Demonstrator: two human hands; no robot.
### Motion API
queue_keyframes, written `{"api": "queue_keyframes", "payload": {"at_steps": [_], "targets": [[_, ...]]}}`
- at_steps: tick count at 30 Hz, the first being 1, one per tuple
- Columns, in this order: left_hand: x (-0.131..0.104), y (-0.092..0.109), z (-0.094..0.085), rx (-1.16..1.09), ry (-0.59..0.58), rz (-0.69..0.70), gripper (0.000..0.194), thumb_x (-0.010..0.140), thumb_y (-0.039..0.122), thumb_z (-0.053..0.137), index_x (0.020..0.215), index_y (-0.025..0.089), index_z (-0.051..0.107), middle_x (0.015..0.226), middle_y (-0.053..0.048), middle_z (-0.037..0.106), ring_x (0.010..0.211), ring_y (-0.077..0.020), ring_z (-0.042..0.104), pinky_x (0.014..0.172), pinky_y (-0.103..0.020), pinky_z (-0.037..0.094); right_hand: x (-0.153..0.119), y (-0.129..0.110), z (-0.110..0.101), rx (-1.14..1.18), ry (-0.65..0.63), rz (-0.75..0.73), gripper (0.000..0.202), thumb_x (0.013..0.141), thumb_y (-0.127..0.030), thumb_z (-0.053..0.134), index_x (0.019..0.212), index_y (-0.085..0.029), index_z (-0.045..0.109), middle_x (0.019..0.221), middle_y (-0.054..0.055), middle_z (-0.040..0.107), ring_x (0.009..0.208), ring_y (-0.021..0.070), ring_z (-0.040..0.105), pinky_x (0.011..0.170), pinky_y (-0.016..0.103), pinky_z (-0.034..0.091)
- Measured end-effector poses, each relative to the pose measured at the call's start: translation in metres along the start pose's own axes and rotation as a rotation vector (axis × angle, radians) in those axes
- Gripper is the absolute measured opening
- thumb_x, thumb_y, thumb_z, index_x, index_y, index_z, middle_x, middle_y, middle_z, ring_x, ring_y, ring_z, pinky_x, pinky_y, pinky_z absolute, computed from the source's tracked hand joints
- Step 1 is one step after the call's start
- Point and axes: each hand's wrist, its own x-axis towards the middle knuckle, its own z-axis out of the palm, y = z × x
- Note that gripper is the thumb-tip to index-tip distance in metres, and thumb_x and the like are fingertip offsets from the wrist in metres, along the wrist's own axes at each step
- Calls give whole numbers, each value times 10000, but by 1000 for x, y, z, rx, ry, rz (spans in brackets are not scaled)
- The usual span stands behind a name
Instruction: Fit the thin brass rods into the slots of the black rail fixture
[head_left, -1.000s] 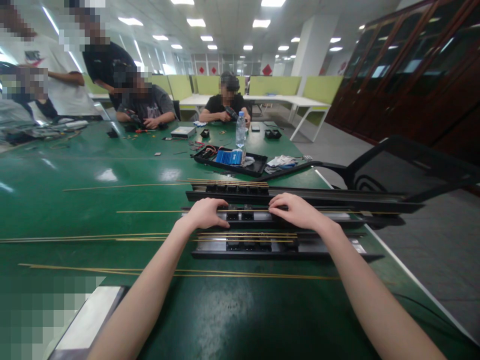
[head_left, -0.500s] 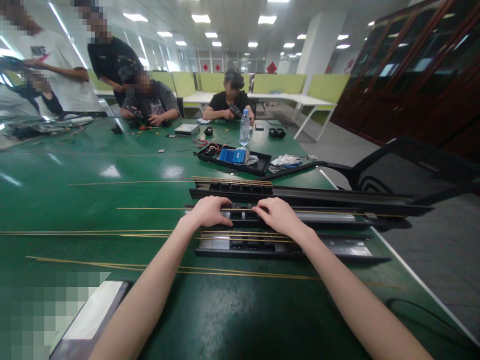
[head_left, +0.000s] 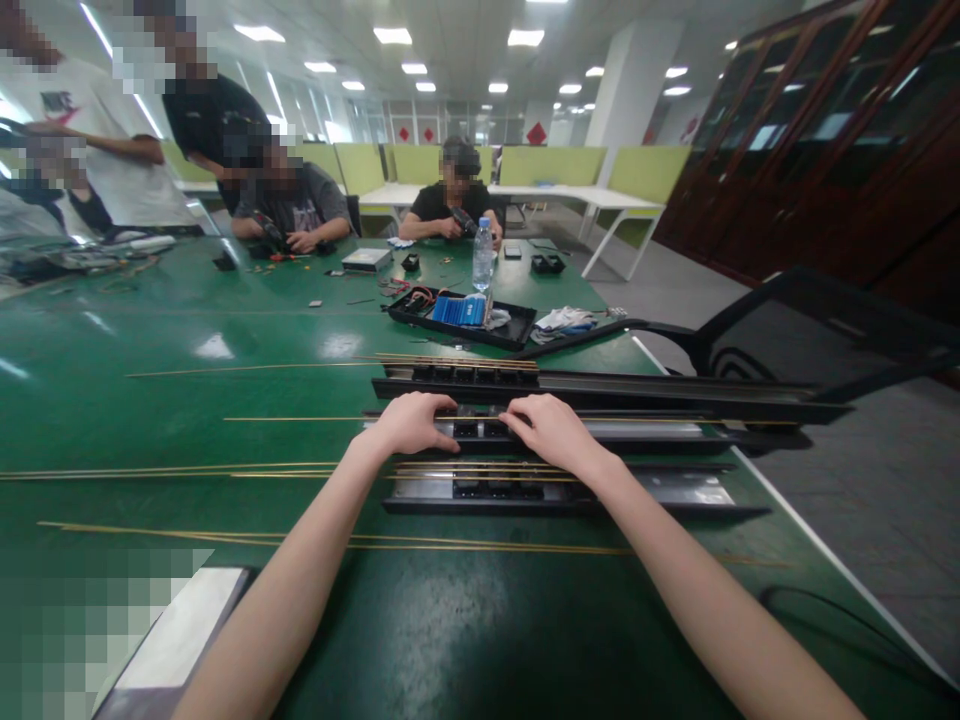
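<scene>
My left hand (head_left: 411, 422) lies over the middle black channel (head_left: 615, 444), thumb at its near wall and curled fingers at its far wall, beside a small black block (head_left: 465, 421) inside. On the block's other side, my right hand (head_left: 546, 425) has thumb and forefinger pinched at a thin brass-coloured rod (head_left: 292, 419) that runs along this channel. Its fingertips are partly hidden. A nearer channel (head_left: 577, 508) holds several black blocks (head_left: 499, 488), with more rods (head_left: 300, 465) lying across it. Another black channel (head_left: 675, 388) lies behind.
Loose rods (head_left: 480, 546) lie on the green table (head_left: 420, 640) before me. Farther off are a black tray (head_left: 514, 328) with a blue object (head_left: 459, 310), a water bottle (head_left: 483, 258) and gloves (head_left: 564, 322). A chair (head_left: 825, 330) stands right. Several people sit or stand across the table.
The whole view has shifted slightly. Both hands keep the same place on the middle channel, with no clear movement of the block or rod.
</scene>
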Motion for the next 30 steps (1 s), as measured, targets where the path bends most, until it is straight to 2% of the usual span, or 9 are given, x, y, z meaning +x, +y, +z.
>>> {"api": "queue_keyframes", "payload": {"at_steps": [14,30], "targets": [[0,0,0,-10,-5,-2,753,622,652,732,1272,282,646,1237,-46,709,1117,-301,656,953,-355,493,1,5,0,-14,-6,-23,350,998,-407,463,845,-217,715,875,56,750,821,200,662,754,291,403],[1,1,-1,-9,-6,-16,762,613,655,735,1278,296,642,1256,-42,699,1142,-306,642,956,-355,491,-1,13,-3,-6,-12,-71,293,980,-371,497,924,-228,747,933,41,764,866,214,664,804,316,423]]}}
